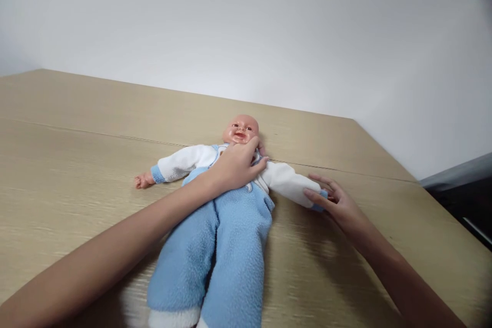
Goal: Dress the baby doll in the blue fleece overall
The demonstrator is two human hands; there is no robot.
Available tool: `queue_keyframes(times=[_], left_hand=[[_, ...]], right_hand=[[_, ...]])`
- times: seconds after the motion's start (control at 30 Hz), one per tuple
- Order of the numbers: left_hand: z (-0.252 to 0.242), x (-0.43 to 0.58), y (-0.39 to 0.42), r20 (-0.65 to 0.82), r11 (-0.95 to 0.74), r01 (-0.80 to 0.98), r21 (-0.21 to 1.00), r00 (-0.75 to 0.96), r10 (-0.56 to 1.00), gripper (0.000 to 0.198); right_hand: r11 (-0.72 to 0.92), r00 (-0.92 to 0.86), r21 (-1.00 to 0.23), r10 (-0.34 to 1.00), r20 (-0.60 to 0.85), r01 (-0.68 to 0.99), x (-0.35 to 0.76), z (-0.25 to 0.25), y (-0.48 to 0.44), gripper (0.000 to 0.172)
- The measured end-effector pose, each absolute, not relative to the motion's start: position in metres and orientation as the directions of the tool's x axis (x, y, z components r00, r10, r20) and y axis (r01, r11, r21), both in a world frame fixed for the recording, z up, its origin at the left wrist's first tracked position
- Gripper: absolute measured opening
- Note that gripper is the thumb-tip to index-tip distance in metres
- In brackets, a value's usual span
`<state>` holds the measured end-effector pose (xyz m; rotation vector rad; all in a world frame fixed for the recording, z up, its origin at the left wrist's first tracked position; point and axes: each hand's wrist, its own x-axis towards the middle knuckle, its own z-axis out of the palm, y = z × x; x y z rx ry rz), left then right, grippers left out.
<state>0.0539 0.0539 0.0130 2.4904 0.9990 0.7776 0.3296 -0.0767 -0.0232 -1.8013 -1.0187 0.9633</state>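
A baby doll (240, 246) lies face up on the wooden table (77, 128), its arms spread and its head toward the wall. It wears blue fleece overalls and a white top with blue cuffs. My left hand (236, 164) lies across the chest, its fingers closed on the clothing by the neck and shoulder; the fingertips are partly hidden. At the right, my right hand (336, 200) has its thumb and fingers around the cuff end of the white sleeve (292, 184). That doll hand is hidden, while the other rests bare on the table at the left.
A pale wall (230, 31) rises behind the table's far edge. A seam runs across the tabletop near the doll's shoulders. Beyond the right table edge is a dark object (465, 200) with a grey top.
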Motion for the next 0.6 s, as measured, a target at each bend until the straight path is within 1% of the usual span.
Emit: queue_keyframes(times=[0.1, 0.17, 0.2, 0.23, 0.27, 0.33, 0.37, 0.4, 0.43, 0.47, 0.5, 0.53, 0.57, 0.6], left_hand=[[0.021, 0.054, 0.049, 0.376, -0.732, 0.63, 0.261, 0.632, 0.678, 0.026], [0.026, 0.053, 0.046, 0.359, -0.72, 0.674, 0.166, 0.639, 0.68, 0.031], [0.028, 0.052, 0.045, 0.355, -0.714, 0.687, 0.136, 0.639, 0.683, 0.033], [0.029, 0.051, 0.045, 0.358, -0.711, 0.694, 0.115, 0.639, 0.681, 0.033], [0.031, 0.05, 0.044, 0.37, -0.714, 0.693, 0.096, 0.641, 0.672, 0.033], [0.033, 0.047, 0.044, 0.404, -0.739, 0.671, 0.06, 0.66, 0.633, 0.031], [0.034, 0.046, 0.044, 0.417, -0.757, 0.652, 0.043, 0.677, 0.606, 0.03], [0.035, 0.045, 0.044, 0.428, -0.779, 0.627, 0.027, 0.697, 0.576, 0.03], [0.037, 0.044, 0.044, 0.435, -0.801, 0.599, 0.012, 0.718, 0.543, 0.029], [0.038, 0.044, 0.044, 0.442, -0.823, 0.568, 0.0, 0.738, 0.51, 0.029], [0.04, 0.043, 0.043, 0.447, -0.845, 0.535, -0.003, 0.757, 0.477, 0.029], [0.041, 0.043, 0.042, 0.448, -0.867, 0.498, 0.008, 0.774, 0.448, 0.029], [0.042, 0.043, 0.041, 0.442, -0.888, 0.458, 0.034, 0.79, 0.425, 0.028], [0.043, 0.044, 0.04, 0.428, -0.906, 0.418, 0.071, 0.808, 0.406, 0.027]], right_hand=[[-0.243, 0.405, -0.901, 0.91, -0.085, 0.358, 0.332, -0.033, -0.076, 0.094], [-0.188, 0.395, -0.888, 0.919, -0.008, 0.42, 0.332, -0.039, -0.076, 0.087], [-0.157, 0.388, -0.86, 0.92, 0.051, 0.485, 0.332, -0.04, -0.077, 0.082], [-0.115, 0.376, -0.806, 0.916, 0.14, 0.58, 0.331, -0.041, -0.078, 0.075], [-0.062, 0.35, -0.723, 0.901, 0.255, 0.688, 0.33, -0.042, -0.079, 0.069], [0.056, 0.239, -0.505, 0.833, 0.5, 0.861, 0.324, -0.039, -0.083, 0.058], [0.113, 0.172, -0.413, 0.788, 0.591, 0.904, 0.317, -0.037, -0.086, 0.052], [0.172, 0.12, -0.368, 0.751, 0.649, 0.914, 0.309, -0.035, -0.089, 0.046], [0.234, 0.087, -0.377, 0.74, 0.667, 0.896, 0.299, -0.033, -0.093, 0.04], [0.294, 0.07, -0.436, 0.758, 0.649, 0.851, 0.288, -0.032, -0.096, 0.036], [0.341, 0.054, -0.537, 0.806, 0.589, 0.771, 0.276, -0.031, -0.099, 0.033], [0.351, 0.027, -0.664, 0.872, 0.488, 0.66, 0.265, -0.031, -0.101, 0.032], [0.319, -0.011, -0.781, 0.928, 0.372, 0.537, 0.255, -0.032, -0.102, 0.031], [0.26, -0.06, -0.867, 0.964, 0.26, 0.425, 0.248, -0.033, -0.101, 0.03]])
